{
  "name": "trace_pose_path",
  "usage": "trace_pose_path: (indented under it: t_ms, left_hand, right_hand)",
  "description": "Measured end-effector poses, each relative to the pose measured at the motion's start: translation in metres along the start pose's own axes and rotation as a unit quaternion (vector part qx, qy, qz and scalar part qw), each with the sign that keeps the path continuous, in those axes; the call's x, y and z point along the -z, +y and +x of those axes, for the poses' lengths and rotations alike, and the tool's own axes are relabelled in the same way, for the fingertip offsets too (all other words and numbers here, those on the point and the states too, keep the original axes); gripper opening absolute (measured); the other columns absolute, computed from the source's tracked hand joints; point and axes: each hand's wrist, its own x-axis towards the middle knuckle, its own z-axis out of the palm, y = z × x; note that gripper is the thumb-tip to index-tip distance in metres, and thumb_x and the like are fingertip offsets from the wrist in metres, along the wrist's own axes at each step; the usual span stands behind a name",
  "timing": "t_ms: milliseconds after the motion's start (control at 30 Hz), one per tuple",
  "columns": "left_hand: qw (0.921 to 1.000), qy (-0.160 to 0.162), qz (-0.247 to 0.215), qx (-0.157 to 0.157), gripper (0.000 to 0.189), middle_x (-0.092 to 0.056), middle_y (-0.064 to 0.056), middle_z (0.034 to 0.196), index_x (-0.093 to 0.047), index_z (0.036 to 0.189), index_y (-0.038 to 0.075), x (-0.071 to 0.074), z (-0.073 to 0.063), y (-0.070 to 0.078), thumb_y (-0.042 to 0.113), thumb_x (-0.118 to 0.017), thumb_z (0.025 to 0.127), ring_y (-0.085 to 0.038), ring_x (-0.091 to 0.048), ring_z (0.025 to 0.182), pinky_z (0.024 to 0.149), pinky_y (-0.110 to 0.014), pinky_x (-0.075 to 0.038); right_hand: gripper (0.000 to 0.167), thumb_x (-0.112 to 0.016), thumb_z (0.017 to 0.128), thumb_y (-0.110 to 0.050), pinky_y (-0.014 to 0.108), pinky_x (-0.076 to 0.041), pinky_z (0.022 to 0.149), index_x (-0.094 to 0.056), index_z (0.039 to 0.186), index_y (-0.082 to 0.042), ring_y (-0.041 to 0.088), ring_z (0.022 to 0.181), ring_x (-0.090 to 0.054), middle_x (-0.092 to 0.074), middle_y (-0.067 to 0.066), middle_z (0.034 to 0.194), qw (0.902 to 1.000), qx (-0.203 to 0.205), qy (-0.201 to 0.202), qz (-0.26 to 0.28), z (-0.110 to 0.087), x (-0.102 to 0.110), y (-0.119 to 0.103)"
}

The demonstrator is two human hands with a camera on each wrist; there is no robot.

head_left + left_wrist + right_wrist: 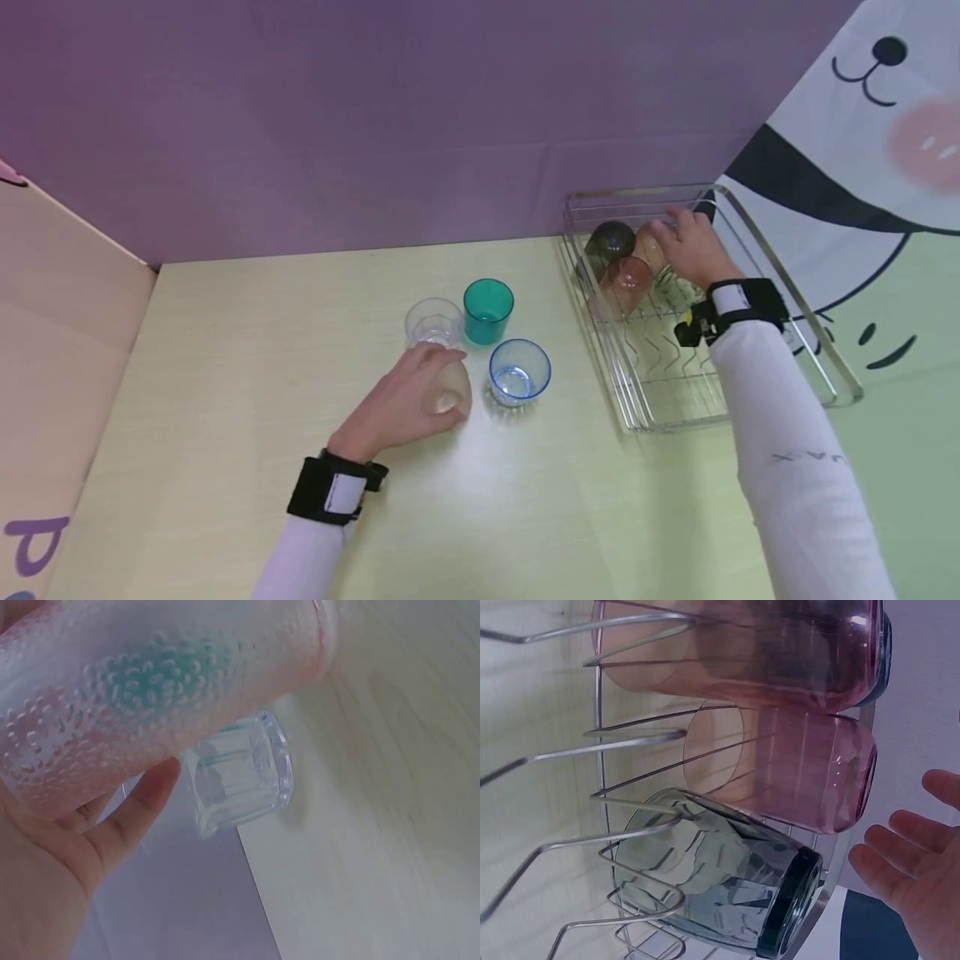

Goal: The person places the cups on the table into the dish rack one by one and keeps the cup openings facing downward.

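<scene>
On our pale table (262, 358), our left hand (405, 396) grips a bumpy cup (157, 682) beside three other cups (488, 315). Our right hand (697, 247) is loose and holds nothing, near coloured glasses (627, 283) in the wire rack (637, 192). We should hold on gently and bump nothing.

Left hand (397, 404) and right hand (696, 250) are bare. Long pale sleeves (780, 500) cover both arms, the right marked with small dark lettering (817, 456). Each wrist carries a black strap (767, 302) with a white patch (345, 493).
</scene>
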Motion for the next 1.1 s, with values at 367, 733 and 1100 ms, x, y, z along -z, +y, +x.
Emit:
trace_pose_path:
  t_ms: [367,733,1100]
  left_hand:
    - [0.9962,0.043,-0.074,0.01,0.071,-0.05,-0.002,0.135,-0.044,0.142,0.017,0.019,-0.009,-0.012,0.037,-0.077,0.082,-0.02,-0.054,0.118,0.093,-0.038,-0.055]
    - [0.9898,0.064,-0.126,0.016,0.068,-0.052,-0.003,0.13,-0.044,0.141,0.014,0.029,-0.012,-0.014,0.031,-0.078,0.084,-0.02,-0.054,0.117,0.089,-0.037,-0.058]
    - [0.9774,0.078,-0.194,0.031,0.066,-0.052,-0.008,0.132,-0.042,0.139,0.01,0.035,-0.013,-0.014,0.02,-0.077,0.085,-0.026,-0.054,0.119,0.09,-0.042,-0.057]
  right_hand:
    - [0.072,-0.026,0.104,-0.048,0.064,-0.019,0.118,-0.017,0.155,0.003,0.052,0.144,-0.022,-0.019,0.034,0.158,0.9994,0.012,0.007,0.031,-0.004,0.002,-0.016]
    - [0.072,-0.03,0.105,-0.046,0.064,-0.02,0.118,-0.017,0.154,0.006,0.052,0.139,-0.027,-0.023,0.037,0.154,0.9968,0.061,0.001,0.051,-0.001,0.003,-0.03]
    - [0.073,-0.03,0.105,-0.049,0.065,-0.027,0.114,-0.016,0.156,0.001,0.052,0.136,-0.033,-0.02,0.032,0.157,0.9964,0.066,-0.001,0.053,-0.004,0.003,-0.041]
